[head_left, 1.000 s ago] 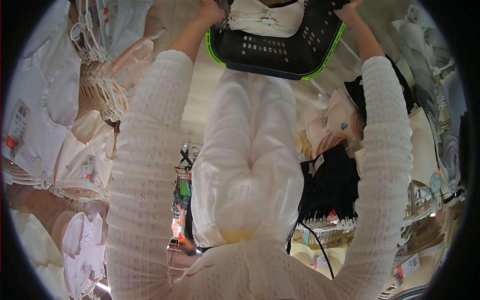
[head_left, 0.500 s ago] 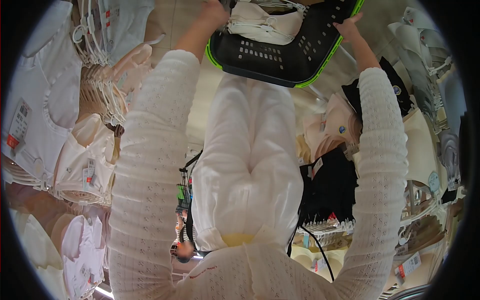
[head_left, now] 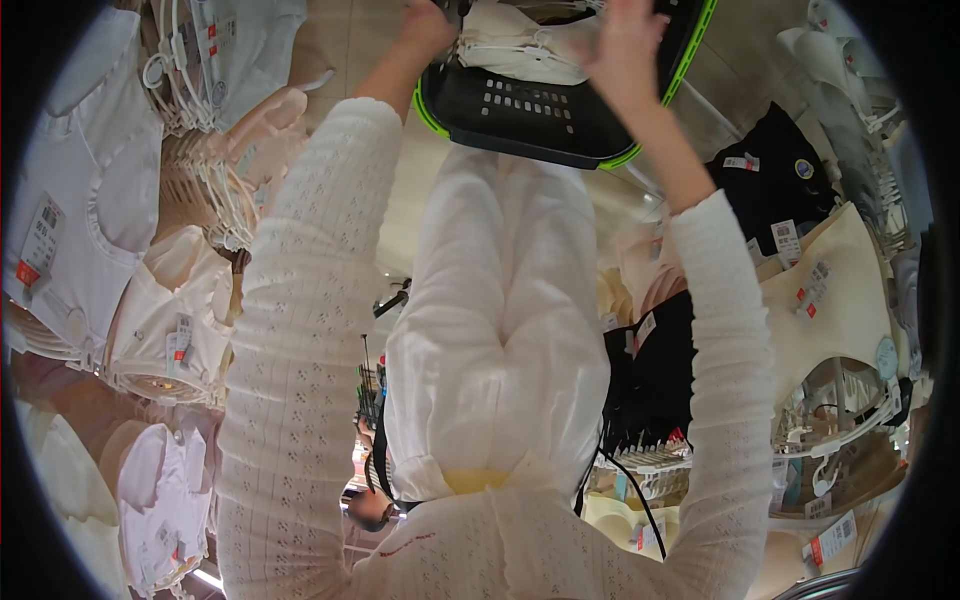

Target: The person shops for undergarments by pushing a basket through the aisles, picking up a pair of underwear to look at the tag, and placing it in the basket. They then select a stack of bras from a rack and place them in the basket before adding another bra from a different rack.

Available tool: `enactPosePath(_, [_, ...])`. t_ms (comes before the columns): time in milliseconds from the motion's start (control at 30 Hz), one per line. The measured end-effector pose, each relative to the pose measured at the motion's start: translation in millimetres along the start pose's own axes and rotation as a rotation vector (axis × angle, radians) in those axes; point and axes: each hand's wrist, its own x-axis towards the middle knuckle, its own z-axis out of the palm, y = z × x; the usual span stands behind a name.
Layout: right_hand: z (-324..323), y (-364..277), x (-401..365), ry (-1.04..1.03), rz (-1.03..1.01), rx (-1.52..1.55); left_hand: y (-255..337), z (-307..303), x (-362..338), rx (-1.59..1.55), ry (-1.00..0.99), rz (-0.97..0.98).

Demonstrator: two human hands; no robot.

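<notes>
Up at the top of the view is a black shopping basket (head_left: 520, 140) with a bright green rim. My left hand (head_left: 428, 30) is closed on the black handle at its left side. Inside the basket lie cream-coloured bras (head_left: 520, 45) on white hangers. My right hand (head_left: 625, 60), a little smeared by motion, reaches over the basket's right part with fingers apart, beside the bras and overlapping their right end. The tops of both hands run close to the upper edge of the view.
Racks flank me closely. White bras (head_left: 85, 190) and beige bras (head_left: 175, 310) hang at left; black garments (head_left: 770, 170) and a cream bra (head_left: 835, 300) with price tags hang at right. Part of another person (head_left: 370, 510) shows low down, left of my body.
My right hand has let go of the basket's right rim and moved left over the inside. The basket's right side has shifted slightly. My left hand keeps its hold.
</notes>
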Motion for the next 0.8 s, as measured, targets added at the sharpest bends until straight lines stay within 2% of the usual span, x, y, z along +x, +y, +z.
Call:
enactPosePath(33, [0, -22, -6, -0.058, -0.149, 0.116, -4, 4, 7, 0.005, -0.001, 0.001])
enactPosePath(67, [8, -38, -15, 0.086, -0.306, 0.195, -10, 11, 20, 0.295, -0.204, 0.231])
enactPosePath(100, [19, -61, -21, -0.151, -0.321, 0.414, -14, 15, 27, 0.584, -0.406, 0.462])
enactPosePath(167, [25, -106, -37, -0.200, -0.483, 0.358, -23, 12, 25, 0.481, -0.311, 0.324])
enactPosePath(233, [19, -146, -36, 0.002, -0.591, 0.476, -31, 7, 21, 0.291, -0.149, 0.132])
enactPosePath(267, [24, -154, -36, 0.006, -0.590, 0.475, -31, 6, 18, 0.256, -0.109, 0.104])
enactPosePath(333, [29, -161, -37, 0.157, -0.663, 0.543, -32, 4, 12, 0.220, -0.069, 0.087])
enactPosePath(433, [22, -167, -45, 0.229, -0.656, 0.670, -31, 2, 6, 0.211, -0.054, 0.083])
enactPosePath(567, [6, -180, -56, 0.276, -0.707, 0.707, -34, 7, 3, 0.196, -0.049, 0.078])
enactPosePath(633, [-4, -189, -61, 0.326, -0.714, 0.858, -31, 6, 5, 0.190, -0.040, 0.076])
enactPosePath(800, [-39, -215, -82, 0.313, -0.728, 1.011, -28, 6, 8, 0.196, -0.037, 0.080])
